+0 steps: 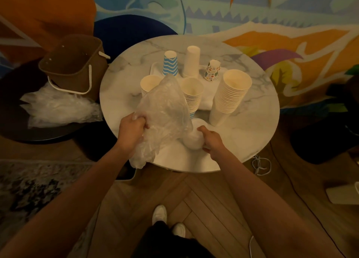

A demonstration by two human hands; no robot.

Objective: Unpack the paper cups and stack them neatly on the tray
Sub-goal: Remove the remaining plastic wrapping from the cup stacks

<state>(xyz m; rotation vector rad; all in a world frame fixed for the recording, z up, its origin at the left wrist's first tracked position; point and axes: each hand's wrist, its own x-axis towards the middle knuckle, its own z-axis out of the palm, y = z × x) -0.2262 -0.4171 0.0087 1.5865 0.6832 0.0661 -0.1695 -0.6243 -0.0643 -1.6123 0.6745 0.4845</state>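
Note:
On the round marble table (252, 141) lies a white tray (155, 68) at the back. A blue-striped cup stack (171, 63), a plain white stack (192, 61) and a small flowered stack (212, 71) stand upside down there. Three upright stacks stand nearer: one at the left (148, 83), one in the middle (192, 91), a tall leaning one (231, 96) on the right. My left hand (131, 133) grips a clear plastic bag (165, 112). My right hand (211, 141) holds the white bottom end of a cup stack (193, 141) that lies partly inside the bag.
A brown bucket (75, 63) with a white handle tilts on a dark low table at the left, with crumpled plastic wrap (58, 106) below it. A white cord (261, 164) lies on the wooden floor by the table's right edge. My shoes (159, 213) show below.

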